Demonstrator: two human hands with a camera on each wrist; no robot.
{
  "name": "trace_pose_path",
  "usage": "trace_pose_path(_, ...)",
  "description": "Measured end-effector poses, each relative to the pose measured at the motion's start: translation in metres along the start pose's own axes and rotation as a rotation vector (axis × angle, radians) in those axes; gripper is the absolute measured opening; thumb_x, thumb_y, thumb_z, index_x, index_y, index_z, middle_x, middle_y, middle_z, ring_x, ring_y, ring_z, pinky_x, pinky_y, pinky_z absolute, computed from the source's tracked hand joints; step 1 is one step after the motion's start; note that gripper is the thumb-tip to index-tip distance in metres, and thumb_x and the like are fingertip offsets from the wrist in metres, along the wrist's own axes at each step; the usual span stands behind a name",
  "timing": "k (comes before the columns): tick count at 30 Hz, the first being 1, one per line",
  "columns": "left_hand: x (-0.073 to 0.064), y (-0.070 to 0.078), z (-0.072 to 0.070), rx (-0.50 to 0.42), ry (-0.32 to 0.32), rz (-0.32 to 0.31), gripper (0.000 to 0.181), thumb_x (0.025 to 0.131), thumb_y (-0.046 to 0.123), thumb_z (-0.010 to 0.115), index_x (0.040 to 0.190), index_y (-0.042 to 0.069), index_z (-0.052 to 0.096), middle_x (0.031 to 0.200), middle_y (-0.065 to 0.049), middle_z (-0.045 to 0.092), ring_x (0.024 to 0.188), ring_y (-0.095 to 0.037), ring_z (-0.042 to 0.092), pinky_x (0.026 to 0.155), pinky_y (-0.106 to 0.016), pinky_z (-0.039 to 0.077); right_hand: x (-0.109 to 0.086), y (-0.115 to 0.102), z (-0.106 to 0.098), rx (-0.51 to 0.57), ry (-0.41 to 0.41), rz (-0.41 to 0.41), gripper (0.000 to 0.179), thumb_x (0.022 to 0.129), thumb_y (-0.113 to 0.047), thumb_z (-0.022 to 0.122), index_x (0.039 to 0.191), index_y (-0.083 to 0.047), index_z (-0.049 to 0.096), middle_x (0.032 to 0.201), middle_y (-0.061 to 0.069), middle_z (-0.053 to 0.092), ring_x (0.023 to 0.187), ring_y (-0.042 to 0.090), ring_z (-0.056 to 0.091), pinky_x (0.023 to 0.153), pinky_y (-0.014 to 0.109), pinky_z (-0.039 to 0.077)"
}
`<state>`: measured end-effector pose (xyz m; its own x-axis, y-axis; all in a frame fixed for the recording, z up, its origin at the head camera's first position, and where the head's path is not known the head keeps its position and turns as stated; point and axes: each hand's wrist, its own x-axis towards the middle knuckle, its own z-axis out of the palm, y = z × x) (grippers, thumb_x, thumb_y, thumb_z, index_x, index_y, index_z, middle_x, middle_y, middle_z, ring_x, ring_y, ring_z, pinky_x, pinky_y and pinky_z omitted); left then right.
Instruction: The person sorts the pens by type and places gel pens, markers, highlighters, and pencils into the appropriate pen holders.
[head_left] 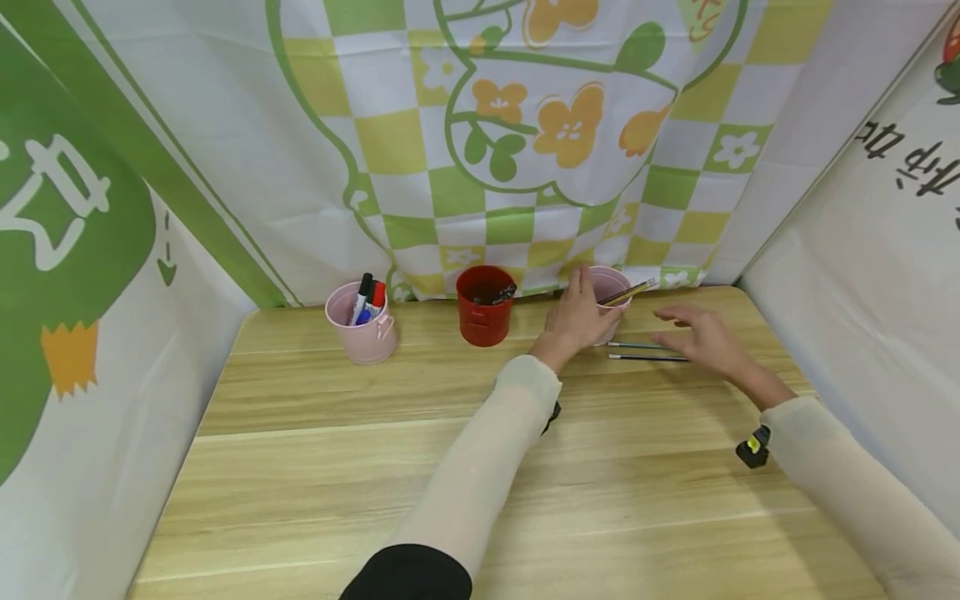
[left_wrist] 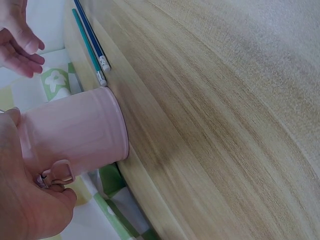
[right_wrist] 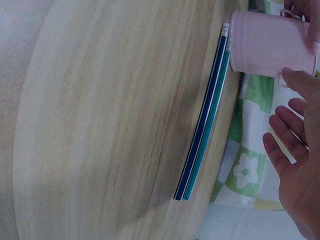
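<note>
My left hand [head_left: 573,321] grips a small pink metal bucket [left_wrist: 75,125] at the back right of the table, its fingers and thumb around the upper part near a small side handle [left_wrist: 61,171]. Several pencils [head_left: 628,293] lean out of that bucket to the right. To its right, my right hand [head_left: 705,337] hovers with spread, loosely bent fingers and holds nothing. Below it, a teal pencil [right_wrist: 208,120] and a dark blue pencil [right_wrist: 200,120] lie side by side on the table, their white eraser ends toward the bucket.
A red bucket [head_left: 484,325] with dark items inside stands at the back middle. Further left is another pink bucket [head_left: 367,343] holding several markers [head_left: 373,300]. A patterned cloth [head_left: 465,200] hangs behind the wooden table [head_left: 480,467], with printed panels on both sides.
</note>
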<state>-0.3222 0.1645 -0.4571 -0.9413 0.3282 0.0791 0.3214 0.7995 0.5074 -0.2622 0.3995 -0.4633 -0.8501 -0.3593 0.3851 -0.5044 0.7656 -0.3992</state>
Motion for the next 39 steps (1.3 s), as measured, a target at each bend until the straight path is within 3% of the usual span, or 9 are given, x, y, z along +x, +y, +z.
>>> trace_pose_path(12,-0.001,0.001,-0.001,-0.007,-0.004,-0.005,0.101,0.089,0.071,0.047,0.158,0.011,0.004,0.160,-0.002,0.015,0.135,-0.021,0.044,0.094,-0.037,0.050,-0.006,0.001,0.011,-0.040,-0.093,-0.125,0.042,0.075,-0.008,0.084,0.112,0.005,0.069,0.106,0.018,0.070,0.088,0.034,0.068,0.073,0.046,0.055)
trace_pose_path(19,0.000,0.001,0.000,-0.001,-0.002,-0.005,0.102,0.088,0.071,0.048,0.158,0.010,0.005,0.160,-0.002,0.016,0.134,-0.022,0.044,0.095,-0.037,0.049,-0.009,0.004,0.019,-0.087,-0.115,-0.194,0.037,0.074,-0.011,0.084,0.107,0.003,0.073,0.101,0.014,0.072,0.089,0.028,0.069,0.076,0.045,0.055)
trace_pose_path(32,0.001,0.000,0.002,0.000,0.001,-0.010,0.102,0.088,0.073,0.046,0.158,0.011,0.004,0.160,-0.001,0.016,0.134,-0.022,0.045,0.094,-0.038,0.050,-0.007,0.006,0.030,-0.145,-0.115,-0.284,0.031,0.072,-0.009,0.085,0.101,-0.001,0.076,0.095,0.011,0.072,0.084,0.025,0.069,0.071,0.044,0.055)
trace_pose_path(39,0.001,0.000,0.002,0.000,0.007,-0.011,0.102,0.088,0.073,0.046,0.158,0.011,0.005,0.160,-0.001,0.017,0.134,-0.021,0.044,0.094,-0.037,0.050,-0.006,0.005,0.032,-0.160,-0.144,-0.283,0.025,0.074,-0.011,0.085,0.097,-0.003,0.077,0.092,0.006,0.070,0.080,0.020,0.067,0.069,0.042,0.054)
